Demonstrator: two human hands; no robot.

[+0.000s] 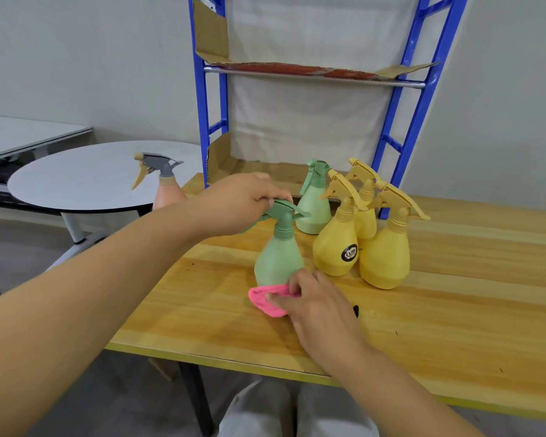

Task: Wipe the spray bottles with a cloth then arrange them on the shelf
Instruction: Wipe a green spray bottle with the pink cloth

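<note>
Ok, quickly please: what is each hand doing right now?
Left hand: closed on the spray head of the green spray bottle.
Right hand: closed on the pink cloth, at the bottle's base.

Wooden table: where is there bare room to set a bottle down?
The wooden table is bare right of the right hand and in front of the yellow bottles. Crowded: the green and yellow cluster before the blue shelf.

Only one label shows up here: a round black sticker [349, 252] on the belly of the front-left yellow spray bottle [336, 247], standing near the middle of the wooden table [454, 310]. It carries a white emblem with small lettering, too blurred to read. No other text, brand or number is legible.
</note>
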